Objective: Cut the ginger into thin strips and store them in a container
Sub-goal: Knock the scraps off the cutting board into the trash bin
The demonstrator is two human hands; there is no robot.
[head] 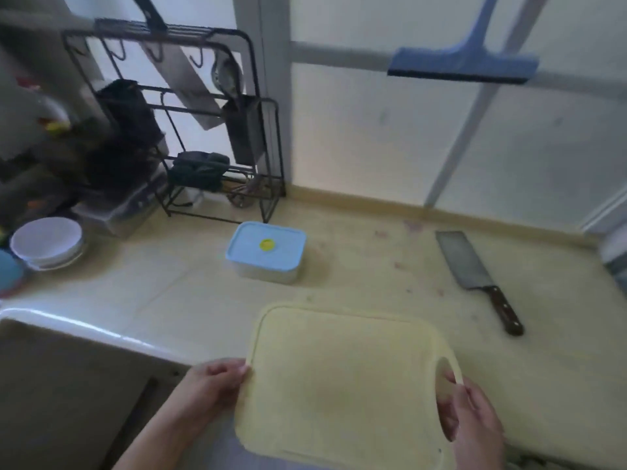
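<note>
Two hands hold one pale yellow cutting board (342, 385) at the near edge of the counter. Left hand (217, 381) pinches the board's left edge, fingers curled over the rim. Right hand (475, 415) grips the right side, fingers hooked through the oval handle hole. Board surface is bare; no ginger visible anywhere in view.

Left to right on the counter: one blue bowl (10, 276) cut off by the frame edge, one stack of white bowls (47, 242), one metal tray (112, 212) behind them, and one black wire rack (190, 123) with hooks, two dark holders, a hanging flat blade and a dark cloth on its lower shelf. One lidded container (266, 252), light blue lid with a yellow dot in the middle, stands just in front of the rack, well apart from the board. One cleaver (475, 276) with a dark wooden handle lies flat to the right, blade pointing away, apart from both board and container. One blue squeegee (464, 62) hangs against the window above.

Nothing lies between board and container. Counter (373, 262) is beige with faint purplish stains near the cleaver. Sink rim (68, 323) at lower left. Frosted window panes with grey frames behind. Left clutter is blurred.
</note>
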